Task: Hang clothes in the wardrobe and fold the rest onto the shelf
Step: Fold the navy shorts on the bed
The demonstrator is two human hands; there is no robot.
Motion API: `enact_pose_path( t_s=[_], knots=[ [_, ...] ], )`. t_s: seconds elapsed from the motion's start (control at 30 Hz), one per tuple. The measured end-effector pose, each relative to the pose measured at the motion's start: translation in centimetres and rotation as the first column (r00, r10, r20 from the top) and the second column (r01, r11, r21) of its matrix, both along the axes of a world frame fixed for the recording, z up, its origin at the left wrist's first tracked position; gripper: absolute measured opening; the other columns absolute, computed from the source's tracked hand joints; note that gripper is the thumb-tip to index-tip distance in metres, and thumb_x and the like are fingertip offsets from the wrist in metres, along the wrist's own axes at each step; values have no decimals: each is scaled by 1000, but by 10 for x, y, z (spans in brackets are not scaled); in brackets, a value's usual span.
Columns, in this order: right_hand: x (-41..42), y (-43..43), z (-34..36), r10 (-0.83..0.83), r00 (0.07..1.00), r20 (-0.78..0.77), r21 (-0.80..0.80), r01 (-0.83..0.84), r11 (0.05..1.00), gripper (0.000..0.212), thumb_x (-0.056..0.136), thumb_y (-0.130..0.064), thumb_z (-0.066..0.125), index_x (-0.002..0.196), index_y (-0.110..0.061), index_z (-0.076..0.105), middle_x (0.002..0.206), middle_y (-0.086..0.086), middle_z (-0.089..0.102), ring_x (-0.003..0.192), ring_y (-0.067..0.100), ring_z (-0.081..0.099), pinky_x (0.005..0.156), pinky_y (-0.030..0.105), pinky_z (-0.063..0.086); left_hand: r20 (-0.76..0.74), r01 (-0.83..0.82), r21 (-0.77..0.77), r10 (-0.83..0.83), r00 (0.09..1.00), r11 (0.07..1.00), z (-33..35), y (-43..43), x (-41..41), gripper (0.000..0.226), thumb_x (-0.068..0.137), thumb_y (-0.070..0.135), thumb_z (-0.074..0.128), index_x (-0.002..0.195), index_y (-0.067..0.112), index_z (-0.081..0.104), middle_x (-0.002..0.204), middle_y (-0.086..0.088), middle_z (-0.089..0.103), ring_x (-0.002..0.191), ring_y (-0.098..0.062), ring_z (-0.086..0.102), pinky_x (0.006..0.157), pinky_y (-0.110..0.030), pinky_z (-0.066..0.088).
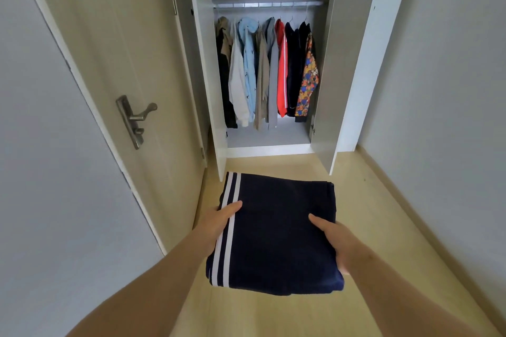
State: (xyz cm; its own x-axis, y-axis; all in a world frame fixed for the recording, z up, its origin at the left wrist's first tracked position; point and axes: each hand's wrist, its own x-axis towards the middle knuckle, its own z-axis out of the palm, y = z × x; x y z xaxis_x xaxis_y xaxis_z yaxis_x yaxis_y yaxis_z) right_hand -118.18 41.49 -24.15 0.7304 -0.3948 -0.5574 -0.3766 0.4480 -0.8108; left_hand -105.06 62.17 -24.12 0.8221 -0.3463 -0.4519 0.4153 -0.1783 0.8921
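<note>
A: Where's the garment [276,232]?
B: Folded, at 6 o'clock; the open wardrobe [204,63] is at 12.
A: Hands?
B: Left hand [219,223] and right hand [338,241] grip its sides, thumbs on top.

Beige room door [109,49] is standing at left, its grey metal lever handle [137,117] pointing right, while pale wood floor [383,241] is running near to far, meeting the grey right wall [451,63] along a tan skirting board [394,191].
</note>
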Motion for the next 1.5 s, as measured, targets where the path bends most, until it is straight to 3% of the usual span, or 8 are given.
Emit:
enact_pose_path(
  t_s=[0.4, 0.5, 0.73, 0.93, 1.03, 1.33, 1.5],
  knots=[
    [154, -89, 1, 39, 998, -44, -6, -39, 999, 19, 85, -24, 67, 98, -12, 61, 95, 13, 70, 87, 32, 66, 62, 36, 51, -38, -36, 7, 36, 999, 999, -5, -87, 146, 27, 83, 33, 68, 97, 11, 65, 92, -11, 71, 82, -26, 69, 64, -32, 54],
    [195, -110, 1, 28, 999, -46, -33, -30, 999, 22, 85, -25, 67, 101, -11, 60, 98, 14, 68, 89, 32, 65, 65, 37, 51, -37, -34, -15, 34, 999, 999, -9, -109, 189, 23, 83, 33, 68, 94, 13, 65, 89, -9, 71, 80, -25, 68, 60, -30, 52],
    [343, -164, 25, 40, 998, -51, -133, -47, 990, 32, 86, -27, 66, 110, -9, 59, 107, 17, 66, 98, 36, 62, 89, 46, 49, -13, -47, -80, 46, 999, 996, 3, -161, 330, 20, 82, 34, 68, 92, 16, 64, 89, -8, 71, 82, -24, 68, 64, -30, 52],
    [480, -199, 76, 45, 998, 41, -161, -38, 986, 17, 85, -28, 66, 93, -15, 59, 94, 12, 67, 85, 29, 63, 61, 38, 49, 75, -48, -95, 55, 996, 994, 62, -197, 473, 24, 80, 36, 70, 93, 16, 64, 86, -8, 71, 77, -22, 68, 55, -27, 51],
    [525, -228, 100, 9, 997, 81, -165, 4, 986, 15, 85, -28, 65, 91, -17, 58, 91, 9, 66, 83, 28, 62, 59, 37, 48, 97, -8, -75, 16, 995, 997, 94, -231, 523, 22, 81, 35, 69, 88, 16, 62, 81, -6, 69, 72, -21, 66, 50, -26, 49],
    [646, -346, 183, 4, 959, 283, -191, 52, 980, 28, 84, -26, 66, 108, -12, 59, 98, 12, 67, 85, 29, 63, 58, 36, 48, 281, 69, -66, -48, 959, 995, 195, -350, 655, 31, 79, 38, 70, 96, 14, 62, 85, -8, 69, 78, -23, 66, 57, -30, 48],
    [715, -424, 238, 51, 897, 438, -231, 58, 971, 20, 85, -24, 66, 101, -12, 65, 79, 7, 74, 67, 22, 70, 51, 29, 53, 401, 114, -103, -64, 914, 988, 257, -422, 726, 29, 79, 42, 69, 93, 18, 65, 72, -2, 73, 68, -19, 69, 52, -25, 51]
  ],
)
